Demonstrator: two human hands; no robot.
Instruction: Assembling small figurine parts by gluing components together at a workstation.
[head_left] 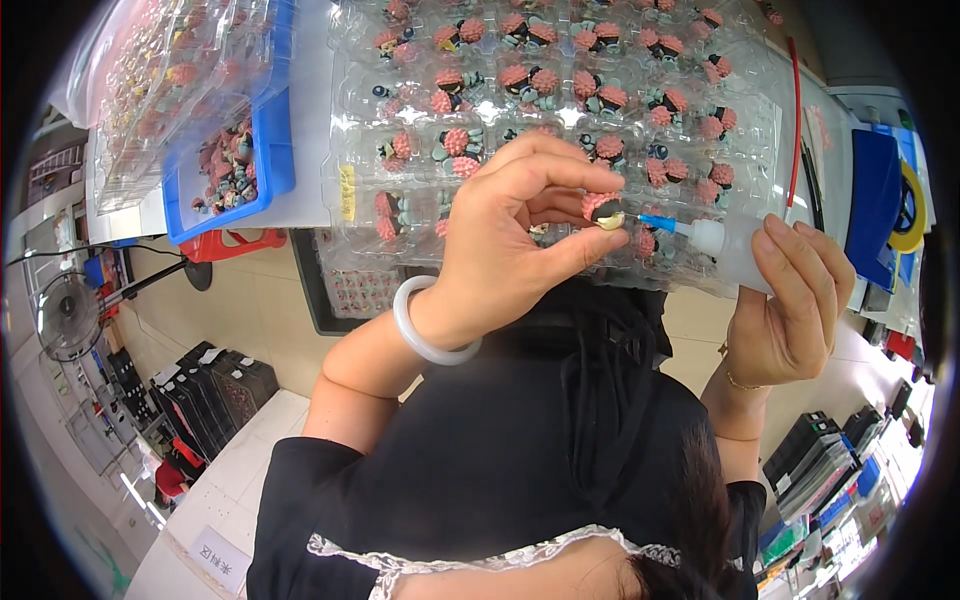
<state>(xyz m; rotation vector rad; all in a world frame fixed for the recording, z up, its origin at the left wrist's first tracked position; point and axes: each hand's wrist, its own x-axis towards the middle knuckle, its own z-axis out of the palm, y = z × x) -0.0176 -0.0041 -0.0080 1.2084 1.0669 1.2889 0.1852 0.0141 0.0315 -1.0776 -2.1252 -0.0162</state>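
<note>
Figurine (602, 208) with a bumpy pink top, black band and pale yellow base is the one piece being worked on, and it looks only partway through its step: the blue tip (657, 223) of a squeeze bottle (742, 255) points at its lower part, though whether tip and piece touch is too small to tell. Many similar pieces sit in the pockets of a clear tray (340, 110), spread out beyond both hands; which of them are done and which are left cannot be told by looking. A heap of loose parts (228, 165) in a blue bin (275, 150), well to the left of the left hand (520, 210), and filled clear trays (150, 120) stacked beside it suggest that plenty more is around.

As for the figurine, it is held above the near part of the tray, pinched between the left thumb and fingers, on the side facing the right hand (795, 290). The right hand has its fingers wrapped about the bottle, aiming it leftward. The two hands are apart, with the bottle's tip between them.
</note>
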